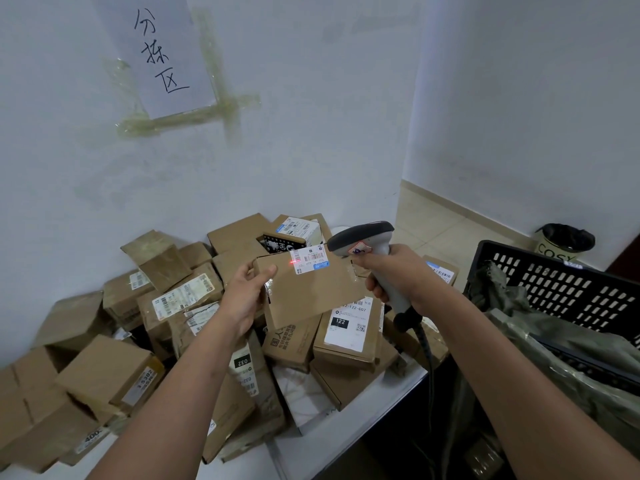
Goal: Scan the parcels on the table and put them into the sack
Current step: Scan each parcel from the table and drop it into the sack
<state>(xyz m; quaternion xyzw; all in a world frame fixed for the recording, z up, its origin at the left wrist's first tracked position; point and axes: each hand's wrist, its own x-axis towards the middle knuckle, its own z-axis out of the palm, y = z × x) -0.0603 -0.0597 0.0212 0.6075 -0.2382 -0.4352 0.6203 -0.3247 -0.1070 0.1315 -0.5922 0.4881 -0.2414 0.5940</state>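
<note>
My left hand [246, 295] grips a flat brown cardboard parcel [313, 294] by its left edge and holds it up above the pile. A white shipping label [310, 259] sits at the parcel's top, and a red laser dot shines at the label's left edge. My right hand [398, 271] grips the handle of a grey barcode scanner [363, 239], whose head points left at that label. A heap of brown parcels [145, 341] covers the white table [346, 434]. The grey-green sack [540, 344] hangs open at the right, draped in a black crate.
The black perforated plastic crate [554, 282] stands right of the table. The scanner's coiled cable [427, 355] drops past the table's right edge. A small bin [562, 242] stands on the tiled floor by the far wall. A handwritten paper sign [159, 53] is taped to the wall.
</note>
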